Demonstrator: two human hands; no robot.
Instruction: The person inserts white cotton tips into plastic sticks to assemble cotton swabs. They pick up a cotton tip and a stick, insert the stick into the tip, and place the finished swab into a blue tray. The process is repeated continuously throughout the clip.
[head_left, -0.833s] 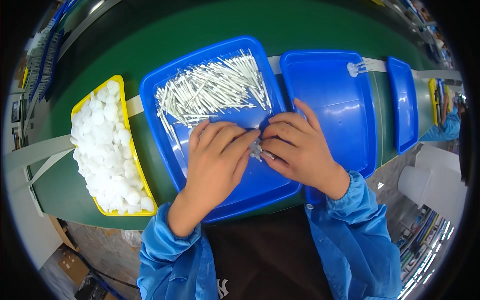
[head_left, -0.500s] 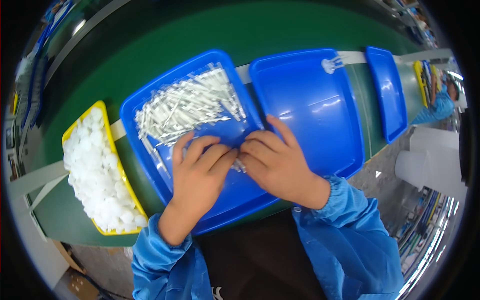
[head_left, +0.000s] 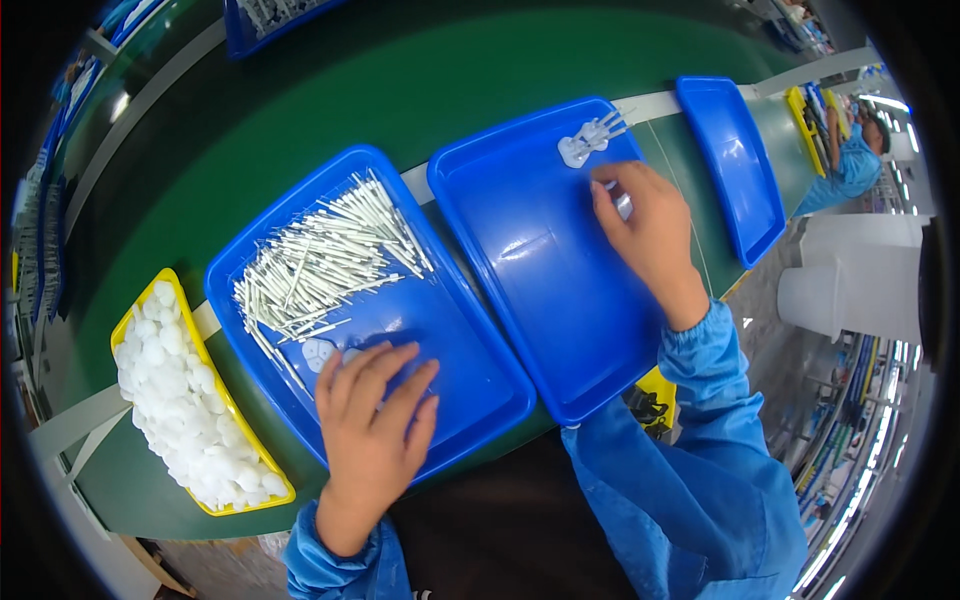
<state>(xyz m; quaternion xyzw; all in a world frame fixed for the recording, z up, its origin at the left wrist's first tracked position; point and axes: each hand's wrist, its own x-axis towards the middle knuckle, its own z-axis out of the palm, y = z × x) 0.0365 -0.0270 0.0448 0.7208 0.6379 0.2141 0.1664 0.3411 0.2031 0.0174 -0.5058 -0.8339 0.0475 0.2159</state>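
Note:
My left hand (head_left: 372, 425) is over the near part of a blue tray (head_left: 480, 395), fingers apart and holding nothing. Beside its fingertips lies a round white disc (head_left: 318, 353) with small marks on it; another pale piece is partly hidden by the fingers. Thin white sticks (head_left: 325, 255) are heaped across the far half of that tray. My right hand (head_left: 652, 230) is above the right side of a second blue tray (head_left: 540, 300), fingers curled round a small white piece (head_left: 624, 206), mostly hidden. Just beyond it, several white discs with sticks attached (head_left: 592, 140) lie in the tray's far corner.
A yellow tray (head_left: 235, 405) full of round white pieces (head_left: 170, 390) stands at the left. Farther right is a third blue tray (head_left: 735, 165). Another person (head_left: 850, 160) in blue sits at the far right. A yellow bin (head_left: 655, 400) shows under my right sleeve.
My hands were together over the left tray. Now the right hand has moved to the far right of the second tray with a white piece; the left has drawn back and opened. The view has shifted.

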